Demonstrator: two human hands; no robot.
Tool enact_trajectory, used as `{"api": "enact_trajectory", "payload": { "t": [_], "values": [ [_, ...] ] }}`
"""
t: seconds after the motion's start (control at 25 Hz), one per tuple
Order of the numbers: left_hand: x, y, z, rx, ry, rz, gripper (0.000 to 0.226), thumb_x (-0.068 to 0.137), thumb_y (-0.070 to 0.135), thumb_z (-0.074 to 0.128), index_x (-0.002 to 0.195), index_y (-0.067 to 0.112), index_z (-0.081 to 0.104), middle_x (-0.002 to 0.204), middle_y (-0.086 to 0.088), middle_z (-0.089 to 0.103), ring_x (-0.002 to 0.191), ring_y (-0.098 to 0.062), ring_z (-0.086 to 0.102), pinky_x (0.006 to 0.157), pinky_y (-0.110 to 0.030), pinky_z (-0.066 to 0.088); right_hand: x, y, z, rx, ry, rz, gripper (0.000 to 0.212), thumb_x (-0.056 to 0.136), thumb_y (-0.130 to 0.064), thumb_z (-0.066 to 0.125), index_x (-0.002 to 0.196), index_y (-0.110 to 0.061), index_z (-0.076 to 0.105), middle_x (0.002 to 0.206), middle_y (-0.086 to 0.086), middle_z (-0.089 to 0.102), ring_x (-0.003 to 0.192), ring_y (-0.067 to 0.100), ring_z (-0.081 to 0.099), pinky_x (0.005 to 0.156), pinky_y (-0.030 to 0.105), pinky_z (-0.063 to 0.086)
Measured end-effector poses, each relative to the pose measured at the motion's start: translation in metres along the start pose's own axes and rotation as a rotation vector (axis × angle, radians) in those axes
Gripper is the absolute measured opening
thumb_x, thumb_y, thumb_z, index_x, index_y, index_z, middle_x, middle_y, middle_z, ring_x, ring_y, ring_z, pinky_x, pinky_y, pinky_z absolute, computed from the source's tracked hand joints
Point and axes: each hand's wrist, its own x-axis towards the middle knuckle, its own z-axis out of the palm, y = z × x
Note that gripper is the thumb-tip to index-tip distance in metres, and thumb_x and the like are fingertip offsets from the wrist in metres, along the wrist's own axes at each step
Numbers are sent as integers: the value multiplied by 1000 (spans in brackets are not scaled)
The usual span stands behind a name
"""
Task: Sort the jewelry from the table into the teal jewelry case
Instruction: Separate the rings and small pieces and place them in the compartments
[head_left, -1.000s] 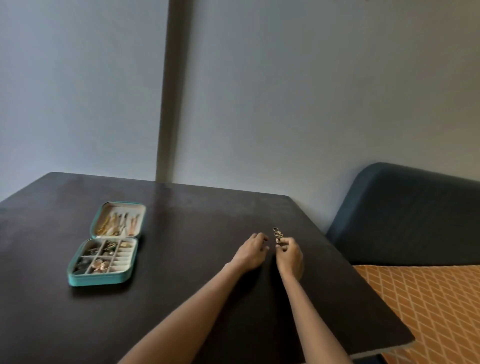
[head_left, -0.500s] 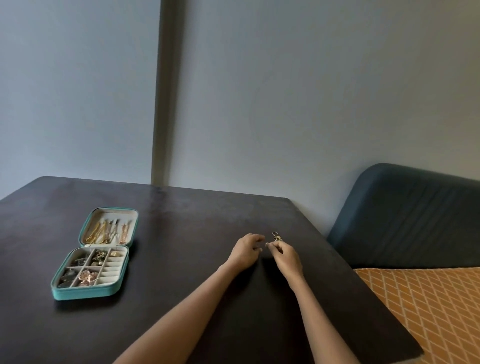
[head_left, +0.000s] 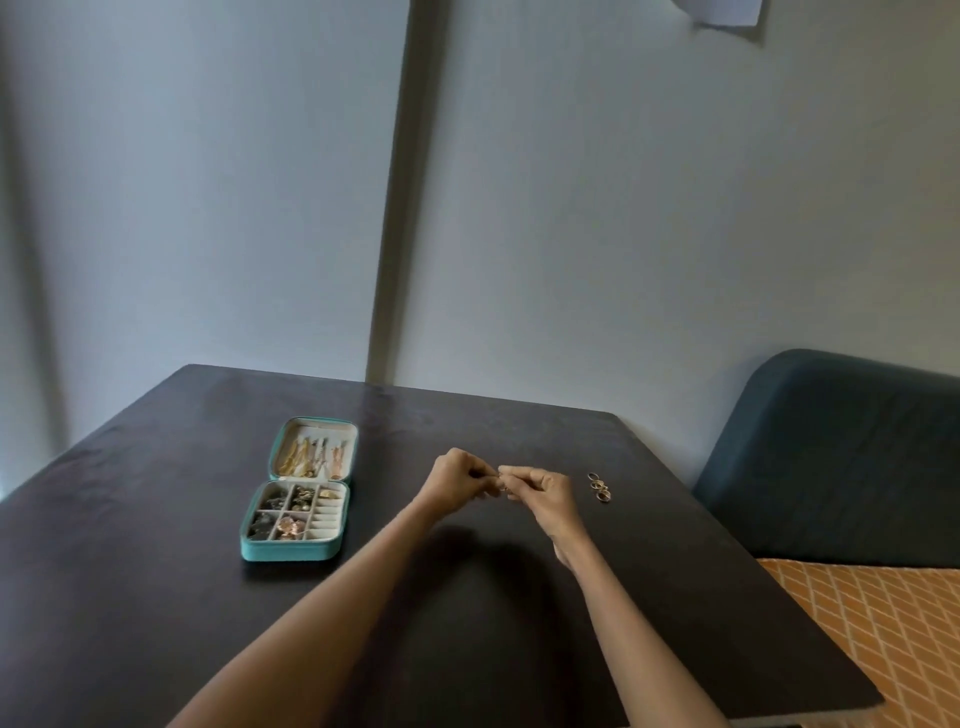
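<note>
- Leftmost, the teal jewelry case (head_left: 293, 550) lies open on the dark table (head_left: 156, 519), its lid flat behind the tray; chains hang in the lid, and several tray compartments already hold pieces, so the sorting looks well along.
- Next, the left hand (head_left: 453, 480) hovers above the table just right of the case, fingers curled, thumb and forefinger pinching a small ring (head_left: 502, 485) held between both hands.
- Then the right hand (head_left: 540, 491) meets it, its fingers also curled and pinching the same piece from the other side; the piece is too small to make out clearly, and whether it is one ring or two linked I cannot tell.
- Further right, a small cluster of loose rings (head_left: 599, 487) lies on the table, well apart from the case and near the right hand.
- Handling, as a judgement: such rings are light, stiff and smooth, likely to slip or roll if dropped on the hard top, so a fingertip pinch across the band, one piece at a time, suits best.
- Farthest right, a blue sofa back (head_left: 831, 457) and an orange patterned cushion (head_left: 883, 623) sit beyond the table's edge.
</note>
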Motion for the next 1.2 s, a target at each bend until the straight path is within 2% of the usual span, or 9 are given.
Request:
{"api": "enact_trajectory", "payload": {
  "t": [0.24, 0.32, 0.4, 0.48, 0.56, 0.64, 0.72, 0.92, 1.2],
  "values": [
    [-29, -32, -92, 81, -34, -27, 17, 79, 23, 73, 87, 8, 76, 64, 14, 67, 50, 3, 53, 55, -10, 41, 2, -32, 76, -91, -177, -70, 23, 79, -3, 72, 101, 1, 71, 93, 13, 72, 71, 7, 67, 71, 17, 55],
    [-41, -45, -118, 146, -85, -45, 19, 79, 20, 73, 91, 6, 76, 70, 10, 68, 57, 4, 55, 60, -10, 41, -2, -37, 103, -122, -219, -100, 22, 77, -3, 73, 98, 1, 72, 91, 15, 72, 69, 6, 66, 74, 19, 56],
    [-50, -55, -142, 233, -124, -56, 21, 79, 16, 74, 98, 7, 74, 83, 4, 71, 64, 9, 59, 69, -8, 45, -4, -36, 127, -177, -252, -143, 17, 75, -6, 75, 90, -12, 76, 86, 8, 74, 75, 10, 69, 82, 29, 57],
    [-55, -61, -162, 309, -87, -73, 26, 77, 15, 75, 102, 12, 72, 94, -1, 72, 76, 3, 62, 81, -19, 48, -5, -35, 145, -232, -262, -173, 16, 74, -11, 77, 82, -25, 76, 84, 0, 75, 82, 12, 70, 87, 38, 56],
    [-57, -62, -172, 479, -52, -124, 32, 76, 22, 75, 108, 19, 69, 105, 0, 70, 97, -11, 62, 94, -30, 44, -5, -35, 156, -287, -277, -188, 16, 74, -15, 77, 86, -24, 76, 89, 1, 75, 86, 10, 70, 88, 35, 55],
    [-61, -62, -171, 739, -72, -180, 44, 77, 34, 73, 119, 27, 61, 122, 4, 61, 122, -15, 47, 100, -34, 31, -6, -39, 164, -382, -299, -233, 18, 75, -15, 76, 94, -14, 76, 95, 4, 74, 89, 8, 68, 86, 24, 53],
    [-60, -64, -165, 872, -107, -225, 53, 77, 43, 70, 126, 32, 53, 133, 3, 49, 134, -18, 31, 102, -36, 24, -8, -41, 170, -464, -317, -275, 20, 77, -13, 75, 97, -10, 75, 98, 6, 74, 91, 10, 68, 85, 21, 52],
    [-51, -63, -160, 858, -138, -287, 60, 78, 41, 69, 133, 32, 45, 139, -2, 42, 137, -23, 23, 105, -38, 19, -14, -41, 176, -629, -323, -300, 18, 81, -13, 71, 98, -13, 75, 100, 4, 74, 91, 12, 68, 80, 15, 48],
    [-54, -65, -162, 827, -130, -318, 58, 77, 40, 70, 131, 33, 48, 139, -1, 42, 139, -21, 19, 105, -39, 19, -16, -45, 180, -737, -378, -326, 21, 80, -13, 71, 100, -16, 74, 104, 8, 70, 94, 20, 65, 89, 27, 49]
  ]
}}
